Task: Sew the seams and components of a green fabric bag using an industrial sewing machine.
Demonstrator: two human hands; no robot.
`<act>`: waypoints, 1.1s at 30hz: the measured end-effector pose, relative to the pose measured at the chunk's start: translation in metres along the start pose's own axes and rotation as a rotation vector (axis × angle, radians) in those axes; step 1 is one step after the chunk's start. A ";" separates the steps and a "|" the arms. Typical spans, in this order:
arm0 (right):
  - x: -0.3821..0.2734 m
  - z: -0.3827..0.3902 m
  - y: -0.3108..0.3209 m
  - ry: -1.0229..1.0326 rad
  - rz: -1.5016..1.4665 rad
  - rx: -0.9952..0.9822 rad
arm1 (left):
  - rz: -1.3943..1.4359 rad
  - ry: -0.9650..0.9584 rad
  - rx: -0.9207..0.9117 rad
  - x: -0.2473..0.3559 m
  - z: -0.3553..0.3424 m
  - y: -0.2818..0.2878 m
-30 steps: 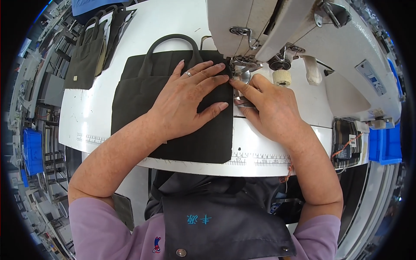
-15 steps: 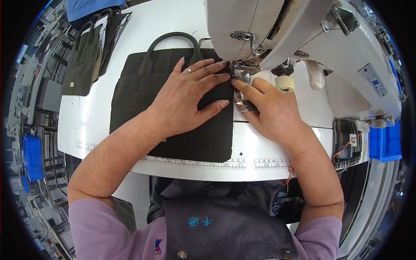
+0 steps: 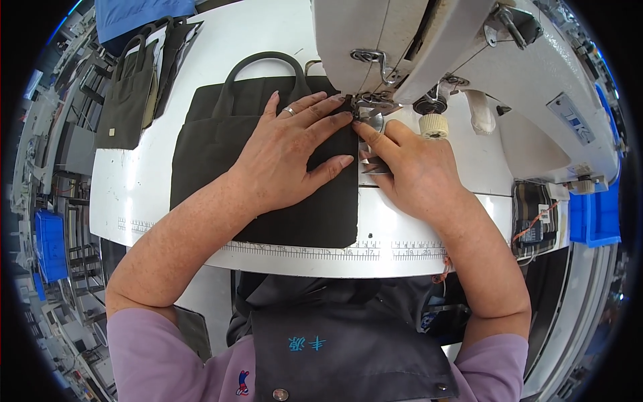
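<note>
A dark olive fabric bag piece (image 3: 301,224) with a looped handle (image 3: 266,56) lies flat on the white sewing table. Its right edge is at the presser foot (image 3: 355,115) of a sewing machine (image 3: 395,40). My left hand (image 3: 284,151) rests flat on the fabric, fingers spread, fingertips close to the foot. Along the fabric's right edge, my right hand (image 3: 418,164) reaches its index fingertip to just below the foot. Its other fingers curl around small metal thread snips (image 3: 375,165), whose blades stick out to the left. The needle tip is hard to make out.
A stack of similar dark bag pieces (image 3: 124,110) lies at the far left, with blue cloth (image 3: 140,19) behind it. A printed ruler (image 3: 321,253) runs along the table's front edge. At right are a plaid pouch (image 3: 534,218) and a blue bin (image 3: 595,214).
The view has shifted slightly, moving the machine a little to the left in the picture. Both hands keep nearly the same places on and beside the fabric.
</note>
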State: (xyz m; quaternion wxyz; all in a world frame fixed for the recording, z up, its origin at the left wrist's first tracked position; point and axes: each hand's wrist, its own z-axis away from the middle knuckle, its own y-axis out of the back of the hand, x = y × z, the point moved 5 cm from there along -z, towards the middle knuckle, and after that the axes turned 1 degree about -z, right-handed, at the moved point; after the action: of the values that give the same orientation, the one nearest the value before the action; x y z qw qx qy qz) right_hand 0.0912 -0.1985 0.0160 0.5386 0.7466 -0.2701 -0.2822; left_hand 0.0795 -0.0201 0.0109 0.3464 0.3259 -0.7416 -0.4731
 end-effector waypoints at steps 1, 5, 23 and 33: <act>-0.001 0.000 0.000 0.011 0.006 0.015 | 0.001 -0.003 -0.001 0.000 0.000 -0.001; 0.000 0.001 0.001 0.055 -0.005 0.049 | -0.003 -0.007 0.008 -0.001 0.000 -0.002; 0.041 0.003 0.011 -0.288 -0.887 0.502 | -0.022 -0.011 -0.029 -0.002 -0.003 -0.005; 0.055 -0.004 0.008 -0.322 -1.094 0.530 | 0.001 -0.012 -0.038 -0.002 -0.003 -0.004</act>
State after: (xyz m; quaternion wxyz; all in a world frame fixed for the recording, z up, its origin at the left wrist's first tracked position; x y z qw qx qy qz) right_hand 0.1318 -0.2370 0.0171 0.0656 0.8330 0.0127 -0.5493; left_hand 0.0833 -0.0208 0.0080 0.3483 0.3162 -0.7346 -0.4889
